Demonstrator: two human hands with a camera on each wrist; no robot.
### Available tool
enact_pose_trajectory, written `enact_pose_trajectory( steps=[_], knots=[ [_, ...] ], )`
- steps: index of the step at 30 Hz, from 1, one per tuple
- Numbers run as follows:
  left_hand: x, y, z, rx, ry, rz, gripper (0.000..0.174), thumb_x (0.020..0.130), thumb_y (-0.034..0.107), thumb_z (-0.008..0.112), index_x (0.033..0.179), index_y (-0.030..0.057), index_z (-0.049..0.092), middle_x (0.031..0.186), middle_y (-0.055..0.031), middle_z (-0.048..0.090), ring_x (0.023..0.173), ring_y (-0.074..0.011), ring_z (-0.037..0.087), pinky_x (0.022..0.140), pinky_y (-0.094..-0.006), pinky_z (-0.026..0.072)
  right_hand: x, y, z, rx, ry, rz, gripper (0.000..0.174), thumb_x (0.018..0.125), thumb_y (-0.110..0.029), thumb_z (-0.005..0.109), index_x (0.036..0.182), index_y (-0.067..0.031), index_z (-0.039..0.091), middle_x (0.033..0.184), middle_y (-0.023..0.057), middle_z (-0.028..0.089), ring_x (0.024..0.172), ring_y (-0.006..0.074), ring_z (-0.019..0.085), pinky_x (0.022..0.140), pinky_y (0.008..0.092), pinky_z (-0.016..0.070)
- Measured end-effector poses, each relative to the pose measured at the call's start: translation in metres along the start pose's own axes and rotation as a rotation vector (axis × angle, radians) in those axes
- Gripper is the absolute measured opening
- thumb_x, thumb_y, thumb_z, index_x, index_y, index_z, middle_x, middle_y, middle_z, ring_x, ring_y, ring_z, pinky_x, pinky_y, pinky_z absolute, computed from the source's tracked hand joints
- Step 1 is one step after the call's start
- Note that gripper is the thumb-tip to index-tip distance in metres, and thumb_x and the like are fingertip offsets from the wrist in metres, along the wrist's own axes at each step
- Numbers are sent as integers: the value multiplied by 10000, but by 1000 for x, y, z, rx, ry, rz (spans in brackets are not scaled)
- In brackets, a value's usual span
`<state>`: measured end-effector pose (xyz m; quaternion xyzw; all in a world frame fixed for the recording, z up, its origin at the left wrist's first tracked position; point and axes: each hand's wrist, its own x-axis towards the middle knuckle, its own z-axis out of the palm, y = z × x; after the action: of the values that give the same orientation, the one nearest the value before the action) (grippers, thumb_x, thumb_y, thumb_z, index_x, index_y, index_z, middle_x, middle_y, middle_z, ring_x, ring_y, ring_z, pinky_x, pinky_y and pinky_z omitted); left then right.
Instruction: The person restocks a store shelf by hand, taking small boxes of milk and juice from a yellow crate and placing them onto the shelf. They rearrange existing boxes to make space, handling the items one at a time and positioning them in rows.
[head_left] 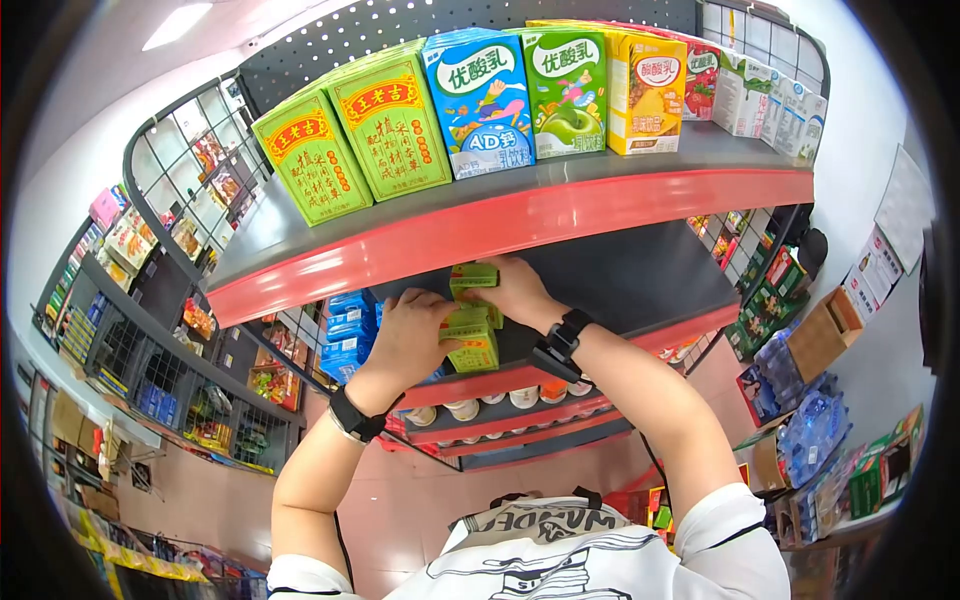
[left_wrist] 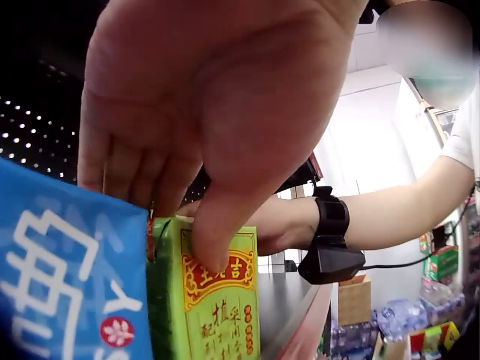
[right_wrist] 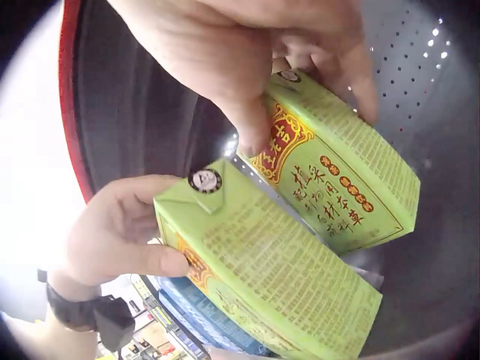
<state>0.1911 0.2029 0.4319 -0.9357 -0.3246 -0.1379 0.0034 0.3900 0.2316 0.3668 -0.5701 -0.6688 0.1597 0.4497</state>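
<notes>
On the lower shelf, my left hand (head_left: 410, 332) pinches a green herbal tea carton (head_left: 474, 348) near its top, with the thumb on the red and gold label side. Behind that carton, a second green carton (right_wrist: 341, 169) is gripped by my right hand (head_left: 522, 294), thumb on its front face. In the right wrist view the two cartons stand close together, their upper ends turned toward the hands. Blue packs (head_left: 347, 335) are just left of the left hand, and one blue pack (left_wrist: 71, 262) sits right beside the front carton in the left wrist view.
Above the hands runs an upper shelf with a red front edge (head_left: 520, 218). It bears green tea cartons (head_left: 392, 125), a blue milk drink carton (head_left: 480, 105) and several other cartons. Cups (head_left: 524, 397) stand on a level below. Bottled water packs (head_left: 815, 430) lie at the right.
</notes>
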Motion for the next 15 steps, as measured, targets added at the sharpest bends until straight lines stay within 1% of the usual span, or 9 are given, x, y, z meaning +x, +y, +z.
enact_pose_trajectory(
  steps=[1, 2, 4, 5, 7, 11, 13, 14, 15],
  knots=[
    [0, 0, -4, 69, -15, 7, 473, 696, 189, 730, 1134, 80, 591, 1107, -130, 582, 1060, -301, 533, 917, -417, 398, 0, 0, 2, 33, -30, -25, 378, 678, -309, 746, 917, -50, 611, 860, 146, 646, 862, 324, 616, 736, 387, 488],
    [1, -2, -5, 68, -19, 9, 473, 696, 189, 730, 1134, 80, 591, 1107, -130, 582, 1060, -301, 533, 917, -417, 398, 0, 1, 4, 34, -28, -21, 378, 678, -309, 746, 917, -50, 611, 860, 146, 646, 862, 324, 616, 736, 387, 488],
    [2, -7, -7, -32, -107, -38, 494, 696, 198, 730, 1160, 106, 585, 1118, -120, 579, 1091, -284, 515, 938, -446, 363, 1, 6, 7, 116, -55, -102, 405, 677, -251, 754, 980, -37, 592, 897, 153, 644, 877, 317, 618, 760, 376, 487],
    [2, -8, -7, -35, -108, -39, 494, 696, 198, 730, 1160, 106, 585, 1118, -120, 579, 1091, -284, 515, 938, -446, 363, 2, 9, 8, 115, -58, -99, 405, 677, -251, 754, 980, -37, 592, 897, 153, 644, 877, 317, 618, 760, 376, 487],
    [2, -10, -9, -76, -130, -35, 493, 694, 191, 730, 1159, 107, 588, 1121, -118, 579, 1085, -275, 523, 927, -433, 367, 2, 20, 9, 239, -91, -96, 448, 687, -167, 746, 1058, -14, 548, 971, 163, 631, 923, 297, 614, 799, 359, 476],
    [4, -14, -8, -84, -126, 3, 496, 691, 192, 733, 1159, 112, 589, 1109, -112, 587, 1066, -270, 535, 918, -420, 363, -2, 31, 6, 227, -127, -77, 475, 707, -91, 720, 1118, 3, 502, 1038, 168, 610, 979, 278, 597, 836, 343, 461],
    [5, -12, -11, -50, -110, 18, 491, 690, 201, 735, 1151, 114, 591, 1090, -108, 594, 1030, -272, 552, 909, -411, 363, -8, 28, 4, 278, -267, 76, 524, 740, -3, 690, 1211, -22, 460, 1156, 124, 570, 1072, 224, 563, 908, 329, 449],
    [5, -11, -12, -48, -113, 22, 491, 690, 201, 735, 1151, 114, 591, 1090, -108, 594, 1030, -272, 552, 909, -411, 363, -11, 28, 5, 280, -262, 78, 524, 740, -3, 690, 1211, -22, 460, 1156, 124, 570, 1072, 224, 563, 908, 329, 449],
    [5, -10, -12, -49, -122, 9, 485, 690, 209, 736, 1144, 113, 593, 1082, -107, 597, 1015, -273, 558, 903, -409, 365, -14, 29, 8, 298, -208, 35, 476, 738, -1, 673, 1169, -5, 472, 1116, 150, 582, 1046, 252, 570, 884, 333, 449]
  ],
)
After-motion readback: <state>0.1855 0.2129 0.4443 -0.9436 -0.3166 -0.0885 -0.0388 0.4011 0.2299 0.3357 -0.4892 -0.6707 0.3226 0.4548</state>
